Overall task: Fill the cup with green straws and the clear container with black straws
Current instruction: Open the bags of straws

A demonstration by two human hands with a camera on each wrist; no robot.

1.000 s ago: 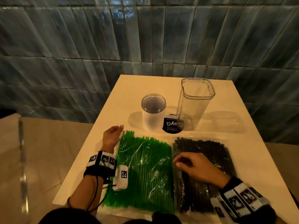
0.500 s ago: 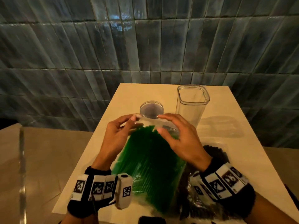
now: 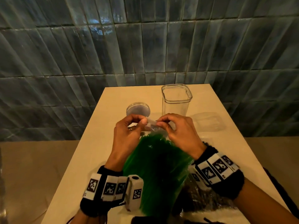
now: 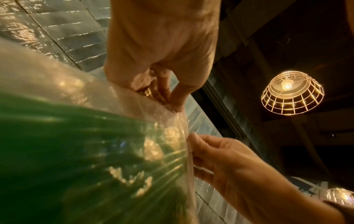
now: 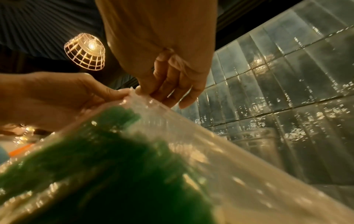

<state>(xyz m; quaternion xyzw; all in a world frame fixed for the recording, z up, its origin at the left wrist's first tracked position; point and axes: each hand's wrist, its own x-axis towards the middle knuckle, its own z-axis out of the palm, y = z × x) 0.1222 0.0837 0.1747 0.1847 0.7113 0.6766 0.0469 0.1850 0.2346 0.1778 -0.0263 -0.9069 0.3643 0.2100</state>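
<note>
Clear plastic bag of green straws, lifted above the beige worktop, is pinched at its top edge by left hand and right hand fingers. Black straws lie largely hidden; cup and clear container stand before dark tiles.

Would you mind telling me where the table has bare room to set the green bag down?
Bare table lies left of the cup and right of the clear container, out to the edges. The near right is crowded by the bag of black straws; both hands hold the green bag mid-table.
</note>
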